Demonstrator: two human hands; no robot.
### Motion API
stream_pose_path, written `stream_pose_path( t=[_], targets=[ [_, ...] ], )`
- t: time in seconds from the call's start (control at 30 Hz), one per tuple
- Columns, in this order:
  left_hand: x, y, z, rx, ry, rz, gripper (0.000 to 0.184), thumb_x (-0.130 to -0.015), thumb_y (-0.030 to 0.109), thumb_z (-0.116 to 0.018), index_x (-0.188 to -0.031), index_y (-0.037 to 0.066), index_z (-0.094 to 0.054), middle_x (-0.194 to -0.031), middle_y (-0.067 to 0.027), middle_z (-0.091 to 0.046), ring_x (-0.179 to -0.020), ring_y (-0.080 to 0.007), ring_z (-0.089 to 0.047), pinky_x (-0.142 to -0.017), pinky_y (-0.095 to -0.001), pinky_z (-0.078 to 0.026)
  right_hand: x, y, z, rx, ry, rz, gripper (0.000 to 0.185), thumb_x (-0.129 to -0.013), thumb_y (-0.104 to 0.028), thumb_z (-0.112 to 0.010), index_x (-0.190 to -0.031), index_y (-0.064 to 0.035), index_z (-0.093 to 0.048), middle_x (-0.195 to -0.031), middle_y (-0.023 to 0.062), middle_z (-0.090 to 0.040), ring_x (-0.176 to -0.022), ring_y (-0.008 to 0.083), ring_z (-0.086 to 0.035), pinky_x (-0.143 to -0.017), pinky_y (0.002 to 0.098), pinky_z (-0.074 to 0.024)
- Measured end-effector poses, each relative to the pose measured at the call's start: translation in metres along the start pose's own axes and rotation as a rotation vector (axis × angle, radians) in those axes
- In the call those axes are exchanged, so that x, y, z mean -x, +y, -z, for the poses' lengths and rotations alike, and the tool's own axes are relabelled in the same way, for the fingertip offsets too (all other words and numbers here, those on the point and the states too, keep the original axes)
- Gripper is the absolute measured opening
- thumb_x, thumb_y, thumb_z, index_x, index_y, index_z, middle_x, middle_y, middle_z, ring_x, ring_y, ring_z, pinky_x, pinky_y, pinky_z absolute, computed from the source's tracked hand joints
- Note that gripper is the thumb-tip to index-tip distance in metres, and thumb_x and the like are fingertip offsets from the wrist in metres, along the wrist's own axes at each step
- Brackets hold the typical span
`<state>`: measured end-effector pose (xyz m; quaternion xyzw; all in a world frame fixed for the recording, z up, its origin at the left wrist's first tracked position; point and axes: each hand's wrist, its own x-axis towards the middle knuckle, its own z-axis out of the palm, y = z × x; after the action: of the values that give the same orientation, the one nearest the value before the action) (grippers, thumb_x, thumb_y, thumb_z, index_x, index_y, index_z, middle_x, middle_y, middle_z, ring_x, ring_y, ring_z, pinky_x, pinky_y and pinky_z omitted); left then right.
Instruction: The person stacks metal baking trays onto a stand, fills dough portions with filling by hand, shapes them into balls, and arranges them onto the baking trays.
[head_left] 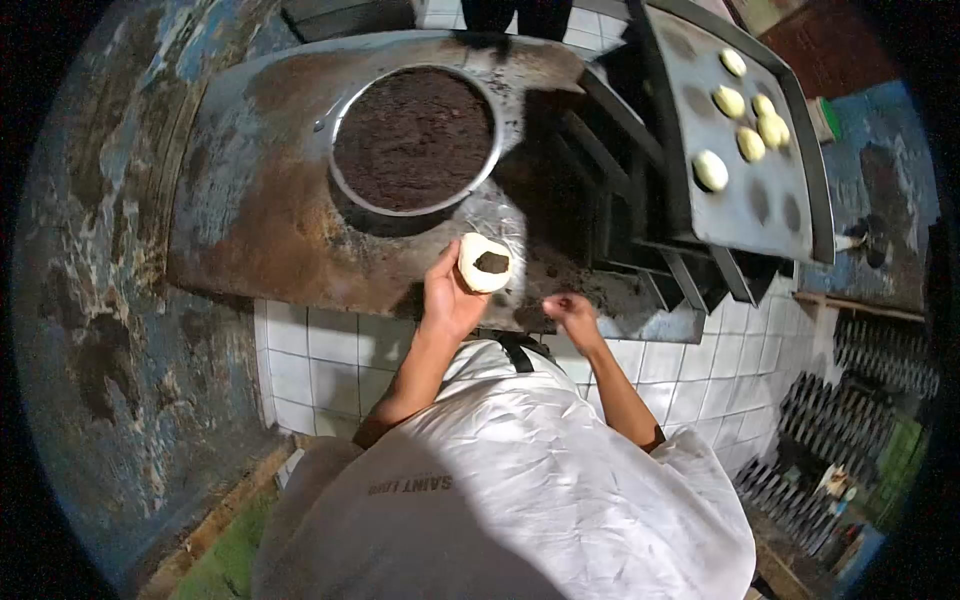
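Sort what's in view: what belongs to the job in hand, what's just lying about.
Likely the job:
- dough piece with a dark patch, in the left hand
- round pan of dark filling
- top tray with dough pieces

Seemingly lying about:
- dark ridged stacks, lower right
- green-edged container behind the tray

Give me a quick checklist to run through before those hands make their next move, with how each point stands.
1. Dough piece held: ok, in the left hand.
2. Dark lump on it: ok, it faces the camera.
3. Lump covered by dough: not ok, it shows plainly.
4. Right hand empty: cannot tell, it is blurred.
5. Dark mix supply: ok, plenty in the round pan.
6. Other dough pieces nearby: ok, several on the tray at right.
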<state>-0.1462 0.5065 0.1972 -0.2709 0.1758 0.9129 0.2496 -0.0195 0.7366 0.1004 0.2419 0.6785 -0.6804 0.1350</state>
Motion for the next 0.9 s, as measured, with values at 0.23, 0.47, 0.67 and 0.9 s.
stream_pose_path(
  t=[0.23, 0.47, 0.67, 0.9],
  targets=[
    [0.013, -0.072, -0.016, -0.058, -0.192, 0.14, 0.065, -0.099, 0.055, -0.053, -0.13, -0.001, -0.056, -0.128, -0.016, -0.064, -0.12, -0.0311, -0.061, -0.107, -0.0467, -0.045, 0.009, 0.036, 0.092, 0.966, 0.438, 0.427, 0.032, -0.095, -0.027, -0.067, -0.083, 0.0024, -0.07, -0.087, 0.0275, -0.067, -0.083, 0.0455, -0.064, -0.073, 0.0482, -0.0523],
    [0.02, -0.102, 0.007, -0.436, -0.236, 0.011, 0.045, -0.1, 0.033, -0.055, -0.129, -0.002, -0.055, -0.126, -0.0148, -0.064, -0.118, -0.026, -0.062, -0.102, -0.0415, -0.049, 0.038, -0.108, 0.025, -0.317, -0.33, 0.098, 0.056, -0.1, -0.036, -0.061, -0.14, 0.0026, -0.051, -0.131, 0.0122, -0.062, -0.119, 0.019, -0.057, -0.105, 0.0328, -0.043],
    [0.053, -0.077, -0.017, -0.826, -0.09, -0.029, 0.057, -0.08, -0.018, -0.057, -0.136, -0.006, -0.052, -0.13, -0.0171, -0.062, -0.122, -0.0237, -0.061, -0.104, -0.0353, -0.05, 0.064, -0.132, 0.025, 0.644, -0.125, 0.752, 0.057, -0.087, -0.001, -0.071, -0.141, -0.0012, -0.052, -0.134, 0.0184, -0.06, -0.121, 0.0319, -0.063, -0.099, 0.0409, -0.0528],
    [0.083, -0.057, -0.043, -0.929, -0.063, -0.473, 0.047, -0.081, -0.011, -0.071, -0.127, -0.005, -0.063, -0.121, -0.0143, -0.068, -0.112, -0.0188, -0.065, -0.093, -0.0308, -0.054, 0.08, -0.18, -0.002, 0.277, -0.089, 0.662, 0.026, -0.091, -0.011, -0.069, -0.113, 0.0013, -0.072, -0.108, 0.0229, -0.072, -0.097, 0.0405, -0.07, -0.083, 0.0364, -0.0556]
  ],
)
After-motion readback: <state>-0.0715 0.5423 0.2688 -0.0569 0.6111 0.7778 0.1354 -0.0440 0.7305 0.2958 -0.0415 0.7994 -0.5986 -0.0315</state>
